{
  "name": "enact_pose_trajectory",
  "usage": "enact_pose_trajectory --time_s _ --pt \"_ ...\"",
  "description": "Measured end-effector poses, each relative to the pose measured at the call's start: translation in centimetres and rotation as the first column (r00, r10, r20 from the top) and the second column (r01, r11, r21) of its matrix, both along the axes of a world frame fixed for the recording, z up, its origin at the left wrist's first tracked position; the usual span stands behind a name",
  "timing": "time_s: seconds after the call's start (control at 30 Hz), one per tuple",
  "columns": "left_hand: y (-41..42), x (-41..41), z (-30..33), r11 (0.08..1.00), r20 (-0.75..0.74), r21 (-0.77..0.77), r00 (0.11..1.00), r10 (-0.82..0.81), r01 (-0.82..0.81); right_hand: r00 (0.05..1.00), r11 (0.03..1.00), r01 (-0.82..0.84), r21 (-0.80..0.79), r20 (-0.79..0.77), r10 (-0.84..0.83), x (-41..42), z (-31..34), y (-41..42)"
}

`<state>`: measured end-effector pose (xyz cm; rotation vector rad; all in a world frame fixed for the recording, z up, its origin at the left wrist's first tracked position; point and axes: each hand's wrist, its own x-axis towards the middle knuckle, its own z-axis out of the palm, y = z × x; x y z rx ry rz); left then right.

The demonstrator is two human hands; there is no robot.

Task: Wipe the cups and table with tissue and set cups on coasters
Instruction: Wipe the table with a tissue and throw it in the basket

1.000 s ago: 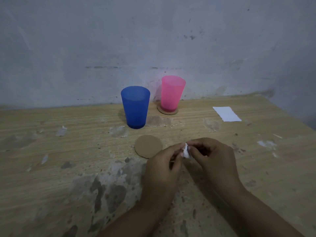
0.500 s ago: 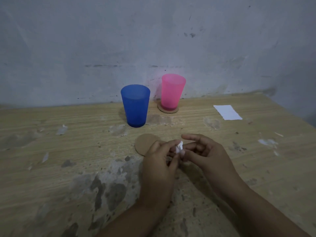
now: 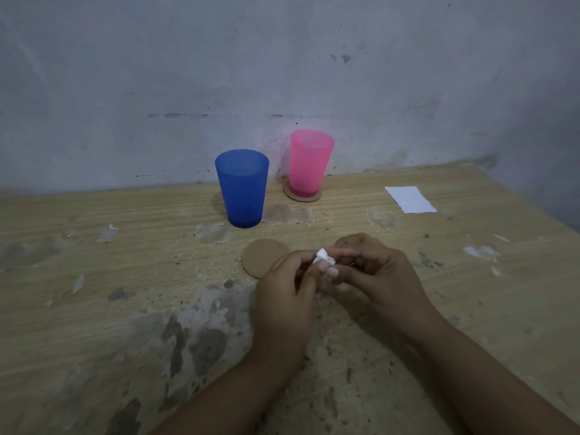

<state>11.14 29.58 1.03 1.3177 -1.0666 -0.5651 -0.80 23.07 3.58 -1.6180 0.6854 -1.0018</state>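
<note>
A blue cup [image 3: 242, 189] stands upright on the bare wooden table [image 3: 125, 277]. Behind it to the right, a pink cup [image 3: 309, 163] stands on a round cardboard coaster [image 3: 316, 196] near the wall. A second coaster [image 3: 263, 255] lies flat in front of the blue cup, partly hidden by my left hand. My left hand [image 3: 287, 296] and my right hand [image 3: 376, 271] meet above the table, and their fingertips together pinch a small crumpled white tissue [image 3: 323, 257].
A flat white tissue sheet [image 3: 409, 199] lies at the back right of the table. The tabletop is worn, with grey peeled patches and pale flecks. A grey wall [image 3: 282, 73] runs along the far edge, and the table's right edge slants off.
Both hands stayed together over the table and shifted slightly while working the tissue wad between the fingertips. The cups and coasters have not moved.
</note>
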Motion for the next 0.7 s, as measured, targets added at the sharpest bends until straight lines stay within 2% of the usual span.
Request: enact_pose_trajectory --time_s 0.13,0.33,0.5,0.6,0.67,0.7 --pt "-0.4 0.5 0.5 1.0 -0.068 0.003 0.998 0.012 -0.012 0.999 0.997 0.032 -0.074 -0.041 -0.036 0.4 0.0 -0.7" --pt "1.1 -0.7 1.9 0.997 -0.111 0.056 0.992 0.056 -0.05 0.969 0.962 0.021 0.272 0.232 -0.087 1.3 -0.4 2.0" --pt "3.7 -4.1 4.2 0.998 -0.063 0.047 0.997 0.049 -0.046 0.921 0.953 0.028 0.302 0.363 -0.143 -1.3 2.2 4.9" --pt "5.8 -6.9 5.6 0.999 0.062 -0.037 0.998 0.027 -0.025 0.903 0.958 0.018 0.287 0.407 -0.139 -4.0 3.9 6.9" --pt "6.8 -8.6 5.9 0.997 0.266 -0.078 0.964 0.027 -0.006 0.896 0.957 0.014 0.29 0.421 -0.14 -5.9 4.8 8.0" --pt "7.5 -9.9 6.2 0.997 0.391 -0.071 0.92 0.022 0.006 0.889 0.955 0.011 0.297 0.435 -0.145 -7.3 5.3 8.9"
